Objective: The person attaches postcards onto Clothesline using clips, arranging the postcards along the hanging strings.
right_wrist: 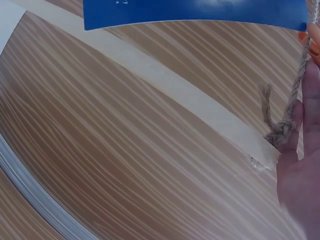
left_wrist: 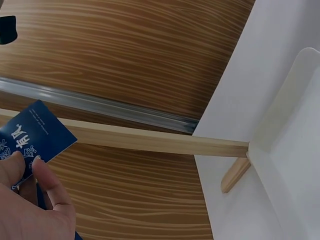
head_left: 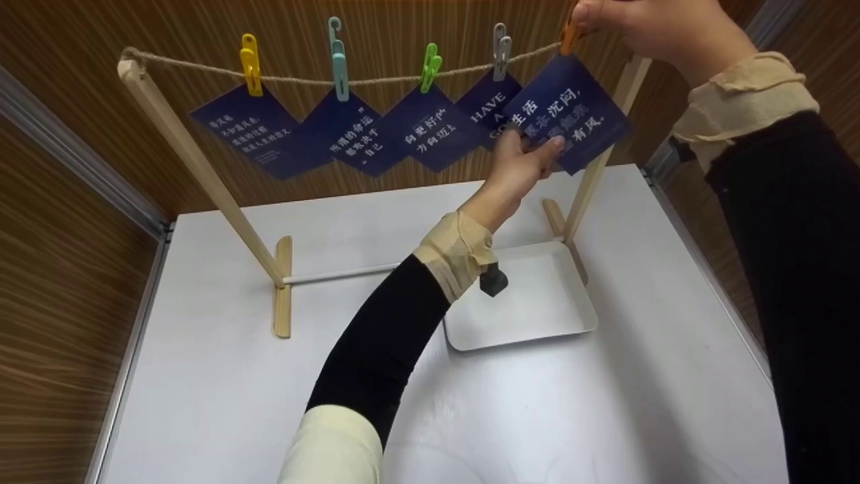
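My left hand (head_left: 514, 168) pinches a dark blue card (head_left: 594, 101) with white writing near its lower left edge, thumb in front. The same hand (left_wrist: 42, 215) and card (left_wrist: 45, 132) show in the left wrist view. At the card's top corner my right hand (head_left: 662, 30) holds an orange clothespin (head_left: 570, 37) by its upper end, at the rope's right end. In the right wrist view the clothespin (right_wrist: 316, 50) is partly cut off, beside the rope's knot (right_wrist: 281, 131). Whether the clothespin's jaws bite the card cannot be made out.
Several similar cards (head_left: 430, 128) hang from the rope (head_left: 195, 66) on yellow, blue, green and grey clothespins. The wooden stand (head_left: 201, 171) holds the rope above a white table (head_left: 222, 403). A white tray (head_left: 537, 316) sits near the stand's right foot. Wood-grain panels surround the table.
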`<move>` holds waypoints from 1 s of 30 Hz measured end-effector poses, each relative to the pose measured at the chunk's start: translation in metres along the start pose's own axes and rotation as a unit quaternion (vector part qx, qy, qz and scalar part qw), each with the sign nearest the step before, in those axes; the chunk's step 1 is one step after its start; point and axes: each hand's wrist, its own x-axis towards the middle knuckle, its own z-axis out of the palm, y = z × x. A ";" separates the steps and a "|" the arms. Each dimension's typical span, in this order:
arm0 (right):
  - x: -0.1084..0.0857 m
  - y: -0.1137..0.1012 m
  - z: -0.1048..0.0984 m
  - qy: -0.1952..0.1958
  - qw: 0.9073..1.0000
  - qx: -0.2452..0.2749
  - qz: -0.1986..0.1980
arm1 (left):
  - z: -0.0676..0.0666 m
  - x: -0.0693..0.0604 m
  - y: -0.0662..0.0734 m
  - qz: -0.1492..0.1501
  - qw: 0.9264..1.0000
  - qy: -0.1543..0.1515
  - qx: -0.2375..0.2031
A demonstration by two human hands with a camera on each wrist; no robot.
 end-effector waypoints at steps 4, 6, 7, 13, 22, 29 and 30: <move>-0.001 -0.001 0.002 -0.005 1.000 -0.010 -0.001 | 0.003 0.000 0.000 0.001 1.000 0.012 0.008; -0.001 -0.002 0.002 -0.010 1.000 -0.010 0.005 | 0.003 0.000 0.000 0.001 1.000 0.018 0.014; -0.002 -0.003 0.002 -0.011 1.000 -0.013 0.005 | 0.003 0.000 -0.001 -0.001 1.000 0.019 0.018; -0.002 -0.005 0.002 -0.006 1.000 -0.025 -0.011 | -0.001 -0.001 -0.002 -0.004 0.998 0.022 0.051; -0.003 -0.007 0.005 -0.020 0.999 -0.007 0.023 | -0.002 -0.001 -0.001 0.011 0.999 0.018 0.050; -0.006 -0.004 0.005 -0.021 1.000 0.003 0.013 | 0.002 -0.003 -0.003 0.008 0.999 0.014 0.047; -0.006 -0.004 0.006 -0.020 1.000 0.001 0.011 | 0.003 -0.004 -0.003 0.005 0.999 0.013 0.048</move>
